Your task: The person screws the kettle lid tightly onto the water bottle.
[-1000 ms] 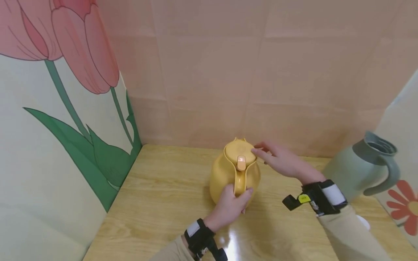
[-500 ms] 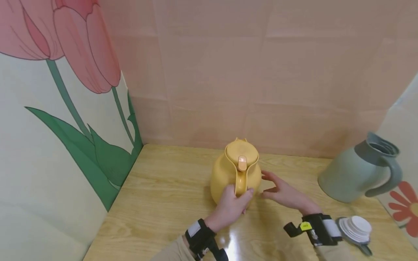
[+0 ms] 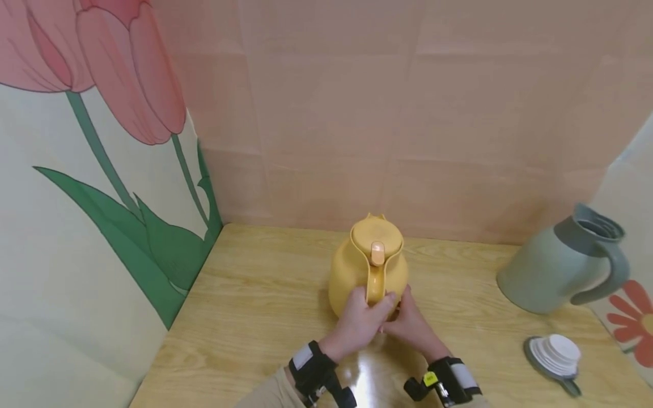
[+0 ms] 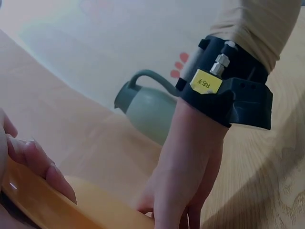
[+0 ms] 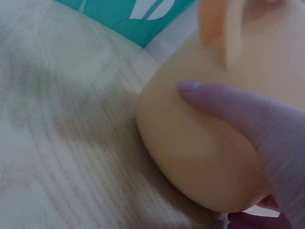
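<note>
A yellow thermos jug (image 3: pixel 344 275) stands near the middle of the wooden table, its round lid (image 3: pixel 377 235) on top and its handle facing me. My left hand (image 3: pixel 354 324) grips the lower part of that handle, with the thumb on its right side. Low on the jug's right side is my right hand (image 3: pixel 412 330), close beside the left. In the right wrist view its thumb (image 5: pixel 219 98) lies along the yellow body (image 5: pixel 186 152), and the other fingers curl at the base, partly hidden. The left wrist view shows the right hand (image 4: pixel 186 167) reaching down past the jug.
A grey-green thermos jug (image 3: pixel 541 269) with an uncovered mouth stands at the right. In front of it, a white threaded stopper on a grey-green lid (image 3: pixel 556 360) lies on the table (image 3: pixel 245 340). A pink backdrop (image 3: pixel 326 113) rises behind; a tulip-printed sheet (image 3: pixel 76 255) borders the left.
My right hand has come down from the lid, past the jug's right side, to its base. The stopper, earlier mostly covered by the right arm, now shows fully. The left hand keeps its grip.
</note>
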Action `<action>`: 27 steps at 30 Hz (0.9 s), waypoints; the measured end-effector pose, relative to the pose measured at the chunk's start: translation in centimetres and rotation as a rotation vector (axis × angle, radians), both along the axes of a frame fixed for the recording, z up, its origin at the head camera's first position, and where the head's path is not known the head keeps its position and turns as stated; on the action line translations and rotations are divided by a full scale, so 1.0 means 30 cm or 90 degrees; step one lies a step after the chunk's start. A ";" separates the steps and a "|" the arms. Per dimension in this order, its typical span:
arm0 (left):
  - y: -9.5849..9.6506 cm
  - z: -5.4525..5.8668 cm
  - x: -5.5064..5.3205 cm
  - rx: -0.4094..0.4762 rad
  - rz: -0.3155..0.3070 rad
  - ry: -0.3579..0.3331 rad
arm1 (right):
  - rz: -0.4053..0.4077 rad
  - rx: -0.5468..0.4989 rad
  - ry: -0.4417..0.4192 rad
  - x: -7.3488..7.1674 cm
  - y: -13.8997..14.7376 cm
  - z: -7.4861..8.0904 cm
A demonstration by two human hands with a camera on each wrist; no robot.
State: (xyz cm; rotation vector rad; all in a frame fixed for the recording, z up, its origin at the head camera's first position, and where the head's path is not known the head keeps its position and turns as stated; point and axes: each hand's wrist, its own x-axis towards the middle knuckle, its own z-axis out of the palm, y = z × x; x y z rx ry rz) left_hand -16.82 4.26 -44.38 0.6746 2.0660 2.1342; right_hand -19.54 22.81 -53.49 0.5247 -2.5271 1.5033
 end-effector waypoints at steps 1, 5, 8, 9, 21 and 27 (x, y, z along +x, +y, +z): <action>0.001 0.002 0.001 0.002 0.004 0.003 | 0.001 -0.003 0.013 -0.001 -0.005 -0.003; 0.006 0.009 0.010 0.011 0.045 0.020 | -0.027 0.002 0.025 -0.005 -0.018 -0.010; 0.013 0.013 0.012 0.034 0.092 0.026 | -0.082 0.044 0.002 0.000 -0.033 -0.007; 0.014 0.015 0.012 0.042 0.109 0.028 | -0.097 0.057 -0.010 0.003 -0.040 -0.004; -0.084 0.047 -0.065 0.069 0.309 0.039 | -0.160 0.036 -0.059 -0.005 -0.157 0.074; -0.173 0.080 -0.135 0.068 0.333 0.091 | -0.162 0.098 0.031 -0.061 -0.259 0.136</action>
